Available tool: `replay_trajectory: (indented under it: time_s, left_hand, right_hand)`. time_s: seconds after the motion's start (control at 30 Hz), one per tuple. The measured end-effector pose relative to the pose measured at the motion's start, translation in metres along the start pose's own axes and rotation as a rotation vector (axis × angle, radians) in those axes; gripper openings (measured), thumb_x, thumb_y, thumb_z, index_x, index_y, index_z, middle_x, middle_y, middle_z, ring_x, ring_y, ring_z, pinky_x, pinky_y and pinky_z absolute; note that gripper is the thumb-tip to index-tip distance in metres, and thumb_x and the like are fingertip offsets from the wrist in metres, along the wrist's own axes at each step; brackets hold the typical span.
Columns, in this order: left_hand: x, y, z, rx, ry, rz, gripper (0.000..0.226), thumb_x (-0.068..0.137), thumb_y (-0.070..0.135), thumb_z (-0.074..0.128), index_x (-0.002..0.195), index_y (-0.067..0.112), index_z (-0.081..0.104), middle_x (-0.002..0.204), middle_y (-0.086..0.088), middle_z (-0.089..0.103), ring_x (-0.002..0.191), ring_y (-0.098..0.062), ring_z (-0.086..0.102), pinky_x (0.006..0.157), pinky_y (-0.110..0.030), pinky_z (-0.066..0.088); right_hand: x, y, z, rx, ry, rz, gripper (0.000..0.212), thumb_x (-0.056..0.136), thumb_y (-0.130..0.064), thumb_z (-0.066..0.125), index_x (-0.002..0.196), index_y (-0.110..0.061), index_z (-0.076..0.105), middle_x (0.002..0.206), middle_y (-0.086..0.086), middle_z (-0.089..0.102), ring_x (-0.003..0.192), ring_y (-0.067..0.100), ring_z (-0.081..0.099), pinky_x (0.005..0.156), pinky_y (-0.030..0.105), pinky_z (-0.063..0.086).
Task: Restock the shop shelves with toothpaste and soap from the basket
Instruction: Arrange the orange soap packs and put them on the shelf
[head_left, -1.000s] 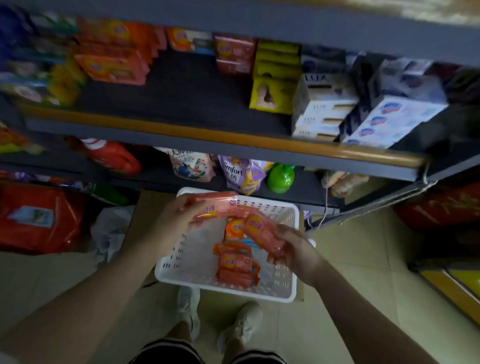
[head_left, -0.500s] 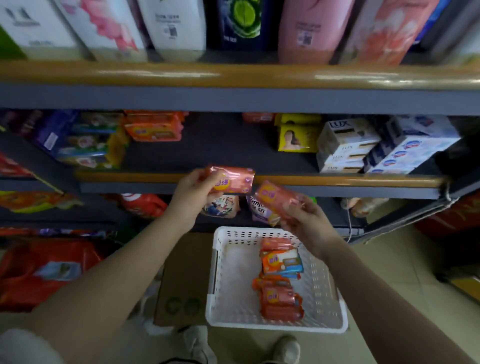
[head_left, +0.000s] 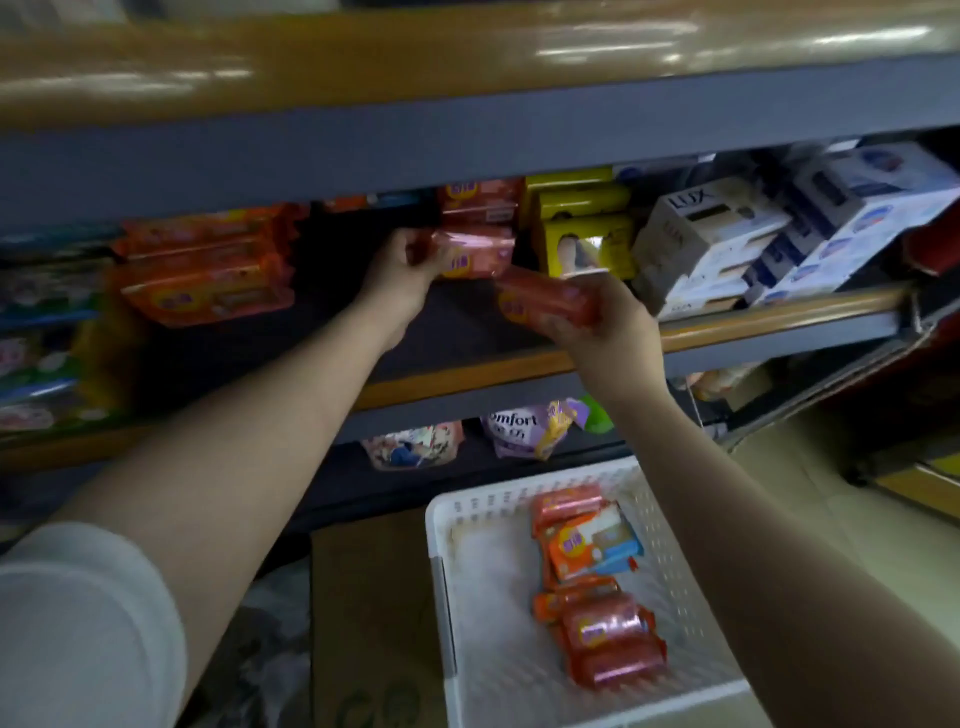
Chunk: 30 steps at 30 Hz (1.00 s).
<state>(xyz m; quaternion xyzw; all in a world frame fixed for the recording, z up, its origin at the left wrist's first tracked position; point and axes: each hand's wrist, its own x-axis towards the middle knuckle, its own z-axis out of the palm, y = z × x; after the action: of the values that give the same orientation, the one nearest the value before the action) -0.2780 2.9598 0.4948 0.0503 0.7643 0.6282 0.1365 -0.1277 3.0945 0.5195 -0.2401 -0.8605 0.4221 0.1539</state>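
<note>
My left hand (head_left: 402, 270) grips a pink soap pack (head_left: 475, 254) and holds it inside the middle shelf, just below a stack of matching pink packs (head_left: 480, 200). My right hand (head_left: 605, 322) grips a second pink soap pack (head_left: 543, 304) above the shelf's wooden front lip (head_left: 769, 312). The white plastic basket (head_left: 441, 597) stands on the floor below, with several orange and pink soap packs (head_left: 597, 587) lying in it.
Orange soap packs (head_left: 208, 275) are stacked at the shelf's left. Yellow boxes (head_left: 587, 244), white LUX boxes (head_left: 711, 234) and blue-white boxes (head_left: 852, 223) fill its right. The upper shelf edge (head_left: 467, 130) hangs close above. Refill pouches (head_left: 519, 426) sit on the lower shelf.
Both hands rose from over the basket and reached forward into the middle shelf, each carrying its soap pack. The view tilted up toward the shelves.
</note>
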Motion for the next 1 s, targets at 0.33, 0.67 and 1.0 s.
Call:
replay_trajectory:
  time_s: [0.33, 0.67, 1.0]
  left_hand:
    - [0.055, -0.013, -0.005, 0.420, 0.165, 0.252, 0.047, 0.078, 0.024, 0.072, 0.118, 0.008, 0.052, 0.101, -0.003, 0.057, 0.094, -0.015, 0.053, 0.084, -0.026, 0.040]
    - [0.050, 0.000, 0.004, -0.005, -0.123, 0.062, 0.015, 0.097, 0.028, 0.042, 0.085, 0.026, 0.050, 0.105, -0.003, 0.058, 0.098, -0.018, 0.059, 0.079, -0.023, 0.050]
    - [-0.058, 0.007, -0.003, 0.748, -0.020, 0.907, 0.034, 0.082, 0.016, 0.046, 0.113, 0.007, 0.054, 0.104, -0.013, 0.060, 0.098, -0.025, 0.051, 0.085, -0.034, 0.040]
  right_hand:
    - [0.061, 0.002, 0.041, -0.410, -0.008, -0.223, 0.044, 0.077, -0.042, 0.069, 0.112, -0.016, 0.062, 0.111, 0.014, 0.057, 0.107, 0.035, 0.052, 0.079, 0.036, 0.042]
    - [0.093, -0.007, 0.057, -0.648, 0.027, -0.274, 0.041, 0.088, -0.007, 0.052, 0.128, -0.010, 0.044, 0.133, 0.016, 0.047, 0.117, 0.036, 0.048, 0.084, 0.041, 0.046]
    - [0.011, 0.018, -0.020, -0.356, 0.060, -0.389, 0.016, 0.084, -0.023, 0.057, 0.090, -0.008, 0.061, 0.084, 0.015, 0.066, 0.077, 0.038, 0.061, 0.059, 0.043, 0.050]
